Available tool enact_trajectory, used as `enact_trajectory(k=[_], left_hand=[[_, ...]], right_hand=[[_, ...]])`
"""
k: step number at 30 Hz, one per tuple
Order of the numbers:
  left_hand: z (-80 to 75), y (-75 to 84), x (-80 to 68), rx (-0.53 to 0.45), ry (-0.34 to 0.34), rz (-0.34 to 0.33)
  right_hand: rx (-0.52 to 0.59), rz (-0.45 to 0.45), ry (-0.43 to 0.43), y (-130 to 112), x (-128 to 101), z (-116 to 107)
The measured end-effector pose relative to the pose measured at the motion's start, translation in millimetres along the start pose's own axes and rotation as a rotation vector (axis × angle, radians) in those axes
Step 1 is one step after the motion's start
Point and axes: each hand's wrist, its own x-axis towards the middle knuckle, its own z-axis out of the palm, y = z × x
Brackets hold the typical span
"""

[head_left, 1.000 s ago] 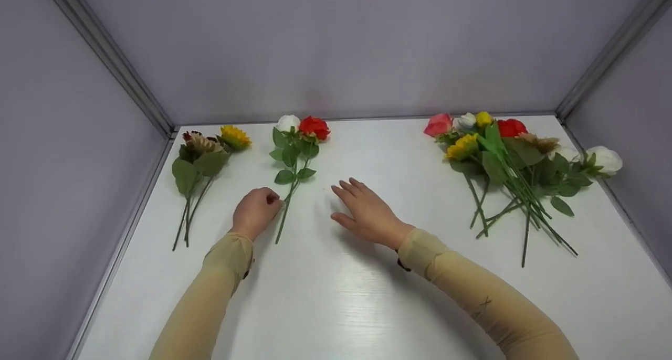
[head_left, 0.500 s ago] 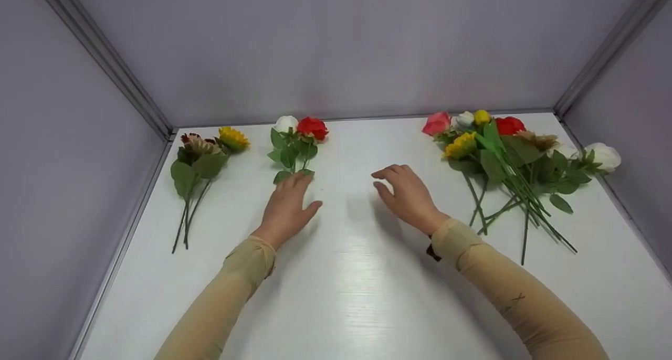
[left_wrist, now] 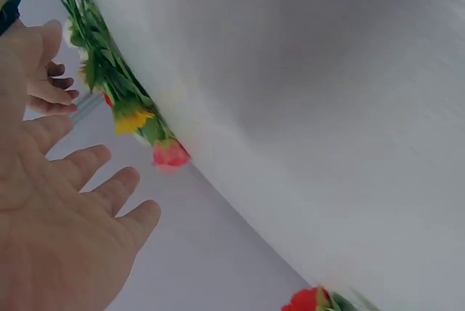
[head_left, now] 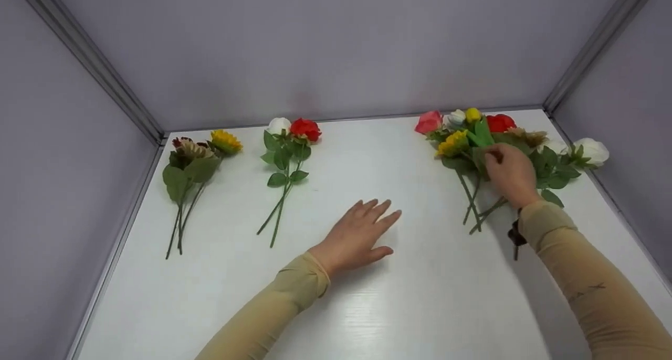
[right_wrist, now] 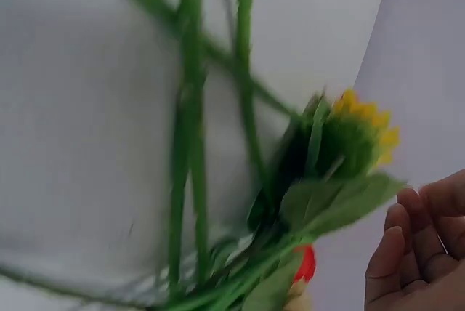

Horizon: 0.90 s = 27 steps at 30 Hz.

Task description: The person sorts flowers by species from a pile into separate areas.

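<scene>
Right hand (head_left: 510, 174) is reaching into the big flower pile (head_left: 499, 155) at the table's (head_left: 367, 307) far right, fingers curling in among the leaves; can't tell if it's actually pinching a stem. Left hand (head_left: 362, 236) is lying flat and spread mid-table, holding nothing. These look like light, floppy fakes with tangled stems, so grabbing low on one stem seems best.

A glossy white tabletop (head_left: 325, 307) carries three bunches of artificial flowers. A white and red rose pair (head_left: 286, 155) lies near its far edge; left of that pair lies a sunflower and brownish-bloom bunch (head_left: 191, 166), and well right a larger mixed heap (head_left: 504, 150), perhaps ten stems.
</scene>
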Motion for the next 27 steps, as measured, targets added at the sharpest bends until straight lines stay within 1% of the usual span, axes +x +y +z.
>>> enact_trajectory(k=[2, 5, 8, 11, 13, 16, 18, 23, 27], left_hand=[[1.4, 14.4, 9.4, 0.013, 0.003, 0.039], [3.4, 36.6, 24.4, 0.034, 0.008, 0.090], [5.5, 58.2, 38.1, 0.064, 0.002, 0.124], [8.6, 76.7, 49.1, 0.098, -0.010, 0.155], [11.8, 85.8, 53.5, 0.116, -0.020, 0.176], [17.2, 93.4, 55.8, 0.135, -0.033, 0.200], [20.8, 94.9, 55.3, 0.142, -0.035, 0.207], [25.7, 93.2, 52.7, 0.154, -0.029, 0.209], [26.6, 90.4, 51.1, 0.139, -0.038, 0.197]], right_hand=[[-0.060, 0.017, -0.017, 16.8, 3.8, -14.6], [-0.147, 0.035, -0.061, 37.9, 7.5, -29.4], [-0.215, 0.033, -0.105, 53.0, 10.1, -36.2], [-0.250, 0.030, -0.137, 61.7, 9.5, -38.4], [-0.258, 0.027, -0.150, 64.7, 8.5, -38.2], [-0.257, 0.030, -0.169, 66.7, 7.6, -36.6], [-0.260, 0.033, -0.185, 66.8, 8.1, -36.1], [-0.262, 0.064, -0.220, 65.1, 11.4, -34.8], [-0.226, 0.093, -0.212, 63.2, 14.1, -33.7]])
